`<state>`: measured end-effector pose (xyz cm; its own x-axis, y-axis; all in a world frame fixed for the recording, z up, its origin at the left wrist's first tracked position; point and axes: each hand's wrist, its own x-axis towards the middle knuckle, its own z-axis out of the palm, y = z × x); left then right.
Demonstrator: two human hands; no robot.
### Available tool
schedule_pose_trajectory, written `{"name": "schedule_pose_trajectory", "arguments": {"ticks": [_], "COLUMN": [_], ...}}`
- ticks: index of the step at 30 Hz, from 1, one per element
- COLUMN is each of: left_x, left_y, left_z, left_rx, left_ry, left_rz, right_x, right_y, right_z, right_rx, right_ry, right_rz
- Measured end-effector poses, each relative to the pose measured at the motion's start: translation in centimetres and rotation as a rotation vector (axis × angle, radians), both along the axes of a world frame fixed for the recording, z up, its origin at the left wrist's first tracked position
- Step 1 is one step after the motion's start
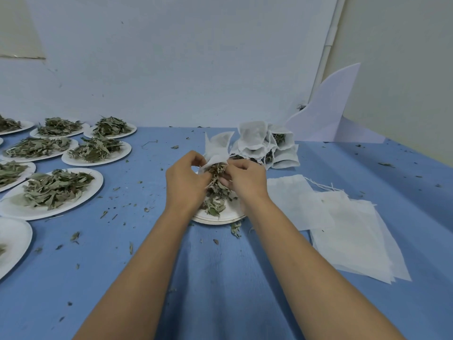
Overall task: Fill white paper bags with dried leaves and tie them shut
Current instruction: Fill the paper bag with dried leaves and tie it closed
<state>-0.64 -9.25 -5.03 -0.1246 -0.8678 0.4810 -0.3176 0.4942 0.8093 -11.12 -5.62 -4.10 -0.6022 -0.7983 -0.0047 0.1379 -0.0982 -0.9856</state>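
Observation:
A white paper bag [218, 148] stands tilted over a white paper plate [220, 217] in the middle of the blue table. My left hand [185, 179] pinches the bag's open mouth on the left side. My right hand [245, 180] holds the mouth on the right, its fingers curled in among dried leaves [217, 195] that spill from the opening onto the plate. Both hands hide the bag's rim and part of the plate.
Several plates heaped with dried leaves [56, 190] fill the left side. A pile of filled bags [267, 146] lies behind the hands. Flat empty bags [348, 231] are stacked on the right. Leaf crumbs litter the table [215, 278]. A white foam sheet [328, 111] leans at the back right.

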Motion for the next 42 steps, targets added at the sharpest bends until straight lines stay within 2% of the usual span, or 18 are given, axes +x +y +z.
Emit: {"name": "schedule_pose_trajectory", "arguments": {"ticks": [3, 8, 13, 17, 25, 26, 30, 32, 35, 42], "left_x": [-0.1, 0.0, 0.3, 0.0, -0.2, -0.1, 0.1, -0.1, -0.3, -0.2], "left_y": [0.1, 0.1, -0.1, 0.3, 0.6, 0.4, 0.0, 0.0, 0.2, 0.1], "left_z": [0.4, 1.2, 1.2, 0.9, 0.3, 0.3, 0.2, 0.2, 0.0, -0.1], "left_rx": [0.035, 0.322, 0.225, 0.122, 0.039, 0.03, 0.034, 0.048, 0.056, 0.087], "left_ry": [-0.016, 0.091, -0.092, -0.06, 0.059, 0.068, 0.084, 0.094, 0.127, 0.158], "left_rz": [-0.02, -0.185, -0.21, -0.105, 0.028, 0.062, 0.184, 0.225, 0.252, 0.284], "right_x": [-0.2, -0.6, -0.8, -0.6, -0.3, -0.2, 0.2, 0.5, 0.9, 1.1], "right_y": [-0.1, 0.0, 0.0, 0.0, 0.4, 0.4, 0.6, 0.7, 0.7, 0.9], "right_z": [-0.1, -0.1, 0.0, 0.0, 0.4, 0.4, 0.0, -0.2, -0.3, -0.4], "right_rx": [0.012, 0.023, 0.036, 0.005, -0.031, -0.027, 0.013, -0.005, -0.017, -0.036], "right_ry": [-0.004, 0.014, 0.079, 0.085, 0.085, 0.141, 0.634, 0.742, 0.812, 0.739], "right_rz": [-0.028, -0.08, -0.112, -0.089, -0.014, -0.01, -0.056, -0.021, 0.044, 0.188]}}
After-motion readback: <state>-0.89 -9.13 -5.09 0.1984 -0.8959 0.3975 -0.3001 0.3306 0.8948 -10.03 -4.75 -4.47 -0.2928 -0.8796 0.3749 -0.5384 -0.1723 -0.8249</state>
